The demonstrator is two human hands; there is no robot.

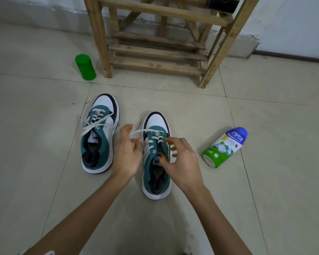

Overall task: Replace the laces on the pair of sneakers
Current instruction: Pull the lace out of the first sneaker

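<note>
Pale tiled floor (265, 107), dark grout lines, white wall (293, 24) along its far edge. One bare wooden rack (155, 50) stands at that far edge. One green canister (85, 67) stands upright just left of the rack's front leg. One powder bottle (225, 147) lies on its side toward the floor's right edge, blue cap pointing away. Two sneakers mid-floor, teal/white/black. Both have toes toward the rack and heels toward the person, with long axes roughly parallel, running near-to-far. The left sneaker (99, 133) sits nearer the rack, its white lace (95, 126) crossed over the tongue with ends loose down both sides. The right sneaker (156, 183) is nearer the person and apart from the other. Two hands, both at the right sneaker. The left hand (126, 153) is at the shoe's left side, fingers curled and pinching a lace strand (140, 131) that runs taut-ish to the front eyelets. A loose end lies on the floor beside the toe. The right hand (180, 159) is over the tongue, fingers spread and loosely curved, nothing seen in them. The thumb looks to touch the tongue, but motion blur there, not certain.
</note>
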